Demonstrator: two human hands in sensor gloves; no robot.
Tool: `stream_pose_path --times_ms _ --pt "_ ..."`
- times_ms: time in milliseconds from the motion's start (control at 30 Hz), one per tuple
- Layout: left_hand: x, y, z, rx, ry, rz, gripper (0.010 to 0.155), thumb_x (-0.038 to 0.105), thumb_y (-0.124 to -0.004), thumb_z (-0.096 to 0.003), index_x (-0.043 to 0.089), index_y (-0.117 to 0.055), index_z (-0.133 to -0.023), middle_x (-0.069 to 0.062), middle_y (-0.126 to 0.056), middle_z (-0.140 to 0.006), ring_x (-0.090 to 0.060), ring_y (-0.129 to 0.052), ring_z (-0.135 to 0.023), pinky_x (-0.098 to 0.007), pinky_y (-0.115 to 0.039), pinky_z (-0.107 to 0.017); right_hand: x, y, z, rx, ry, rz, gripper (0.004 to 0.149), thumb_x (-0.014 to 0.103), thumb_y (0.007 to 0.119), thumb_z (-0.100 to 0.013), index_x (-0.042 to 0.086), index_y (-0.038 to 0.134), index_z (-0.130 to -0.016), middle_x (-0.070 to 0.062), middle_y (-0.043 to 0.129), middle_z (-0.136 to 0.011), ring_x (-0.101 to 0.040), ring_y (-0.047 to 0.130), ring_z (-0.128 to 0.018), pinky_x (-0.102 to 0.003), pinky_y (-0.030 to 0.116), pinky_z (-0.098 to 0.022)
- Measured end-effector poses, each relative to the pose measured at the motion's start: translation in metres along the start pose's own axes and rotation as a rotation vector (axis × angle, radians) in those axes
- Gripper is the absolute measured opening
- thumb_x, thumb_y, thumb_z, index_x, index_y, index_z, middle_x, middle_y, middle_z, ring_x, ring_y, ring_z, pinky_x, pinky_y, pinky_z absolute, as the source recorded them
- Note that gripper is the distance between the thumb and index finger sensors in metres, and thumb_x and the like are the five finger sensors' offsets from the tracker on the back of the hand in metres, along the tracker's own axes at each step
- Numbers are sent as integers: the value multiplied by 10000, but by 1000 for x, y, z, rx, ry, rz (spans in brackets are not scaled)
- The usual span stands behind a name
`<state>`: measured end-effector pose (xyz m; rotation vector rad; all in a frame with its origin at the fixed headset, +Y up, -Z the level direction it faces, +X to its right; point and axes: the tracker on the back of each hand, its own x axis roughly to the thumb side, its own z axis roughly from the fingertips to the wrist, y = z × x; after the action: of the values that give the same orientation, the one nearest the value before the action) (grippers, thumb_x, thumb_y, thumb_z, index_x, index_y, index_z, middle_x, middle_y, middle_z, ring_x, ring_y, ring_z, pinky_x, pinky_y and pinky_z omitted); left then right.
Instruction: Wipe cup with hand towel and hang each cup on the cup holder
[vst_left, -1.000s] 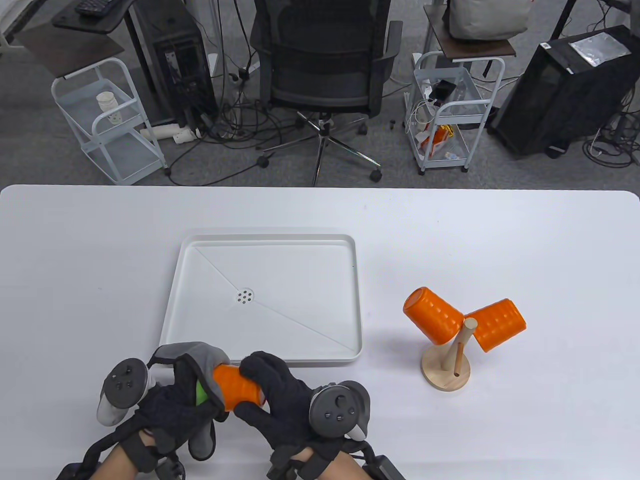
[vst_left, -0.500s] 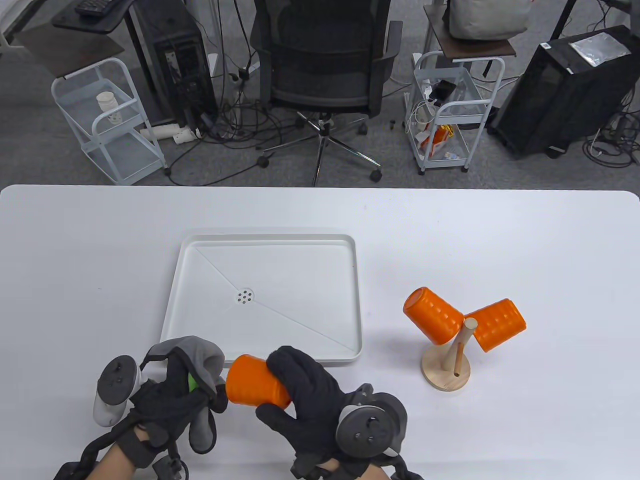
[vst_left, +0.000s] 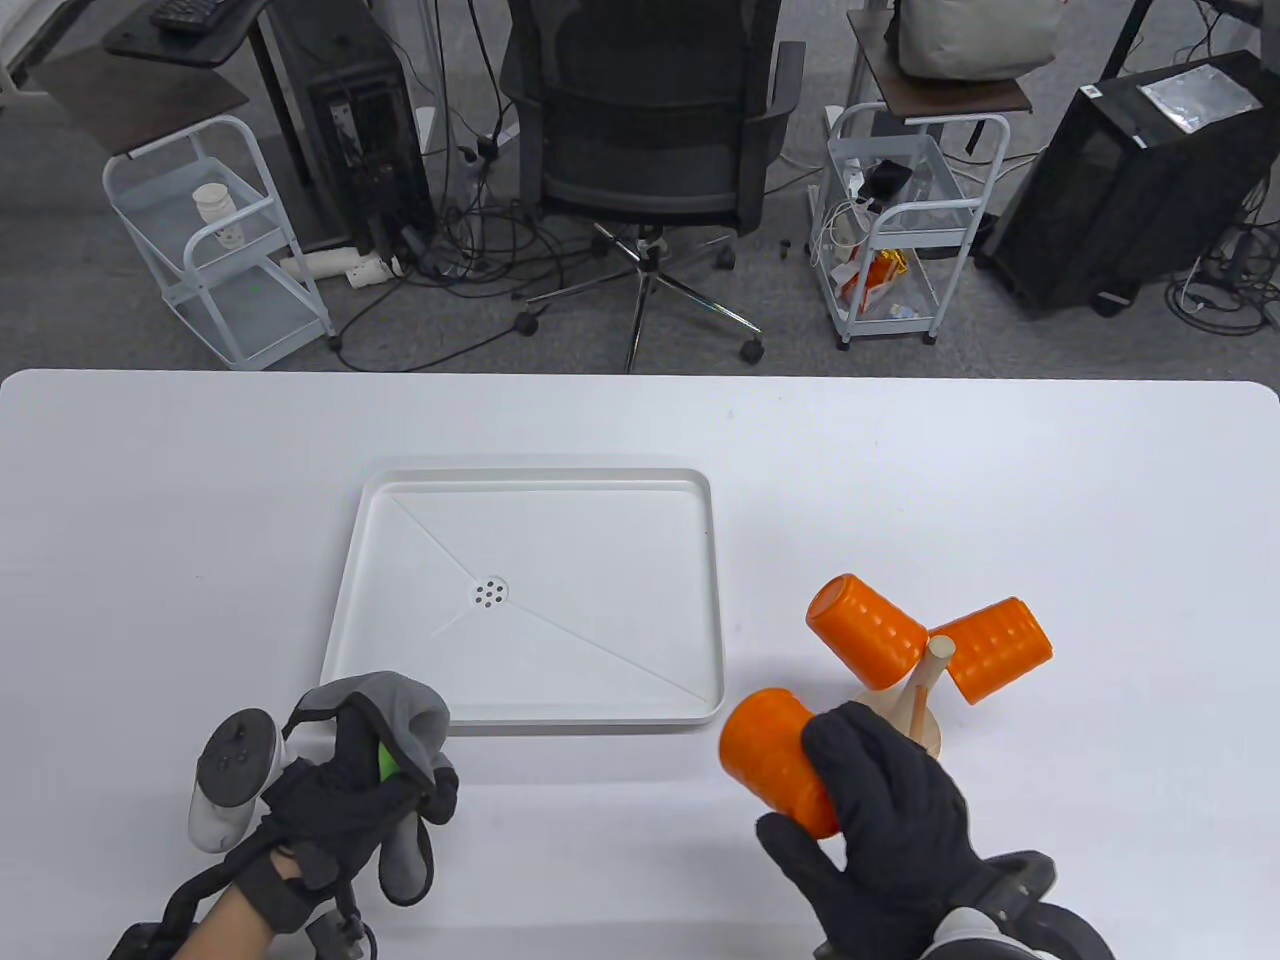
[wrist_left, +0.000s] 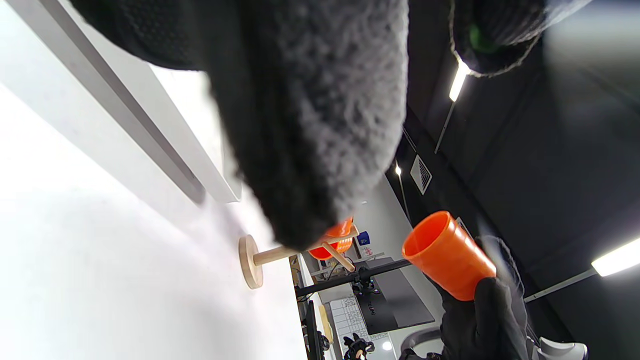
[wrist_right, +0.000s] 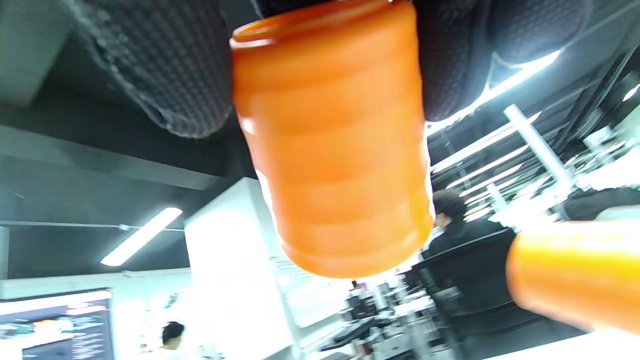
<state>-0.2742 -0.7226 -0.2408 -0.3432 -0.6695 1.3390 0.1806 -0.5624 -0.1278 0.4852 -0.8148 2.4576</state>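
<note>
My right hand (vst_left: 880, 800) grips a ribbed orange cup (vst_left: 775, 755) in the air, just left of the wooden cup holder (vst_left: 910, 715). The same held cup (wrist_right: 330, 145) fills the right wrist view, and it shows as an orange cup (wrist_left: 447, 255) in the left wrist view. Two more orange cups (vst_left: 865, 630) (vst_left: 995, 648) hang on the holder's pegs. My left hand (vst_left: 350, 790) stays at the front left, fingers curled round a grey hand towel (vst_left: 405, 715), seen close up as grey towel (wrist_left: 310, 115).
A white drain tray (vst_left: 700, 560) lies in the middle of the white table (vst_left: 200, 520), between my hands and the far edge. Beyond the table stand an office chair (vst_left: 650, 130), two white carts and computer cases on the floor.
My right hand has pulled the orange cup out of the towel and carried it right, up to the cup holder. The left hand with the towel has barely moved.
</note>
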Motion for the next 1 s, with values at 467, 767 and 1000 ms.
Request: stream_pose_path --times_ms 467,767,1000 --pt "-2 -2 -1 -14 27 -2 841 693 -672 -474 444 -53 -986 -115 -200 -1121 -255 -927 -708 -575 -751 -596 -55 4 24 77 183 189 761 457 862 -452 102 541 -1043 -236 620 -1040 -520 783 -707 -705 587 -616" --pt "-3 -1 -2 -10 29 10 838 693 -672 -475 443 -58 -988 -117 -204 -1121 -258 -927 -709 -576 -750 -596 -70 36 19 149 183 320 760 448 854 -453 123 511 -1048 -218 579 -1062 -520 749 -742 -700 565 -634" --pt "-3 -1 -2 -12 25 9 839 694 -671 -474 441 -60 -989 -118 -206 -1121 -258 -927 -709 -576 -750 -596 -74 53 20 185 171 416 763 450 847 -455 128 492 -1049 -211 560 -1068 -514 733 -756 -694 555 -641"
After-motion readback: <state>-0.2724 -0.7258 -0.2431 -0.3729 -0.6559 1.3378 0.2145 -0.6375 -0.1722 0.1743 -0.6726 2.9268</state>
